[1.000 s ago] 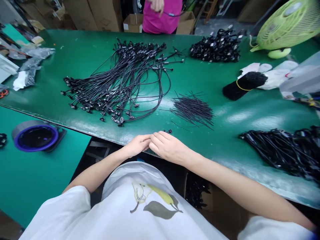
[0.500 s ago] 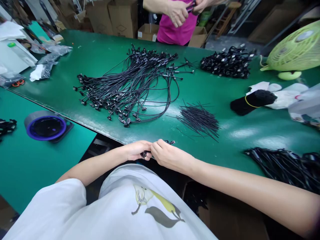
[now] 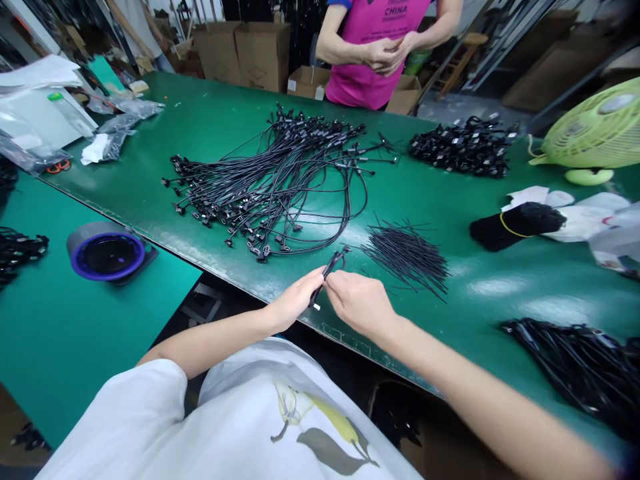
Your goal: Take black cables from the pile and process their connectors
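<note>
A folded black cable (image 3: 329, 268) is between my hands, just above the table's near edge. My left hand (image 3: 296, 299) is closed around its lower part, where a small metal plug end sticks out. With fingers pinched, my right hand (image 3: 357, 297) grips the cable from the other side; whether a tie is in those fingertips is too small to tell. Beyond my hands lies a spread heap of black cables (image 3: 270, 173) with plugs at their ends. Right of it is a loose pile of thin black ties (image 3: 407, 257).
Coiled cables (image 3: 463, 147) are heaped at the back right near a green fan (image 3: 595, 133). A banded black bundle (image 3: 517, 227) and more cables (image 3: 570, 360) lie right. A tape roll (image 3: 107, 255) sits left. Across the table (image 3: 200, 100) stands a person in pink.
Both my hands have risen and moved forward over the table edge, bringing the folded cable upright into view. The view has shifted slightly, and the co-worker's hands have moved closer together.
</note>
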Tool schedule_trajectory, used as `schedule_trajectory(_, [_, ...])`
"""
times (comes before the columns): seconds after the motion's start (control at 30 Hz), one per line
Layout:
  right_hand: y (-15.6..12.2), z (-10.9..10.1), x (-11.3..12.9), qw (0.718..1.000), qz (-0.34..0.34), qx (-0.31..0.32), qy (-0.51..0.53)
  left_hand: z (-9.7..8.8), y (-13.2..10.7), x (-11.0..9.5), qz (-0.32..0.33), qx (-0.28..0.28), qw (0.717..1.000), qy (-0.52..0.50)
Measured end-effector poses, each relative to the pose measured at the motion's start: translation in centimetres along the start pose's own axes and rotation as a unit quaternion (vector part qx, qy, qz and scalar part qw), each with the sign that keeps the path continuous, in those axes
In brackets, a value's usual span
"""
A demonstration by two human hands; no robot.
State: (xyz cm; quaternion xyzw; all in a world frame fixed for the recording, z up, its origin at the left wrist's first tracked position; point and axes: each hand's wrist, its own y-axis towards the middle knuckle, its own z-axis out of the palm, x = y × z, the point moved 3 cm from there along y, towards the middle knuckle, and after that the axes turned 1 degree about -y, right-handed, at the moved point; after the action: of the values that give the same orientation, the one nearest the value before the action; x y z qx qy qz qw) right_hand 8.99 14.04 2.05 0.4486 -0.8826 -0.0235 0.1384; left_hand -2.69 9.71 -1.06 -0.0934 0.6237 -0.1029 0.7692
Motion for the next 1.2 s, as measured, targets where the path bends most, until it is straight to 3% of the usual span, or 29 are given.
schedule_trajectory(0.07, [-0.3,1.0,-0.2,0.979,0.082,-0.035,0.183,-0.2,0.3,-0.5,0.046,-0.023,0.999,-0.014])
schedule_trajectory(0.13, [-0.9,2.2,-0.4,0.924,0.137,-0.032,0.355,-0.7,0.0,-1.3,0.123,-0.032,0.99,0.055])
schedule_trajectory(0.2, [-1.5,2.7,-1.1,0.881,0.176,-0.025,0.438,-1.0,-0.7,-1.8,0.185,0.005,0.971,0.148])
schedule_trajectory(0.23, [-1.7,2.7,-1.5,0.88,0.187,-0.031,0.435,-1.0,-1.0,-1.8,0.19,0.043,0.963,0.184])
schedule_trajectory(0.3, [-2.2,2.0,-2.1,0.913,0.184,-0.07,0.357,-1.0,-1.1,-1.2,0.16,0.099,0.958,0.216])
schedule_trajectory(0.4, [-2.6,1.0,-1.0,0.971,0.095,-0.128,0.179,-1.6,-0.2,0.0,0.092,0.07,0.976,0.184])
schedule_trajectory(0.47, [-2.8,1.0,0.5,0.986,0.028,-0.127,0.109,-2.0,0.3,0.4,0.044,0.045,0.989,0.13])
schedule_trajectory(0.57, [-2.7,1.5,1.6,0.988,0.004,-0.072,0.135,-2.3,-0.3,-0.4,0.037,0.046,0.994,0.088])
schedule_trajectory(0.7, [-2.3,1.9,0.4,0.963,0.072,0.0,0.26,-2.0,-2.2,-1.6,0.088,0.046,0.986,0.132])
schedule_trajectory(0.83, [-2.3,1.9,-0.4,0.958,0.14,-0.071,0.242,-1.7,-2.3,0.2,0.08,-0.041,0.99,0.113])
schedule_trajectory(0.9, [-2.4,2.1,-0.1,0.947,0.162,-0.123,0.249,-0.9,-1.9,1.7,0.055,-0.027,0.997,0.041])
schedule_trajectory(0.97, [-2.4,2.6,0.2,0.909,0.191,-0.148,0.338,0.2,-1.5,2.7,0.041,0.003,0.999,-0.011])
schedule_trajectory(1.0, [-2.4,3.1,0.2,0.873,0.213,-0.142,0.415,0.7,-1.4,2.9,0.049,0.005,0.999,-0.016])
schedule_trajectory(1.07, [-2.5,4.4,0.1,0.762,0.253,-0.068,0.593,1.3,-1.2,2.5,0.079,-0.013,0.997,-0.013])
schedule_trajectory(1.13, [-3.0,5.3,-0.1,0.652,0.27,0.045,0.707,1.4,-0.8,1.7,0.085,-0.028,0.995,-0.042])
schedule_trajectory(1.17, [-3.4,5.4,-0.5,0.627,0.271,0.092,0.724,1.3,-0.6,1.3,0.073,-0.033,0.994,-0.074])
schedule_trajectory(1.2, [-3.8,5.4,-1.1,0.626,0.274,0.112,0.721,1.1,-0.3,1.0,0.054,-0.038,0.992,-0.111])
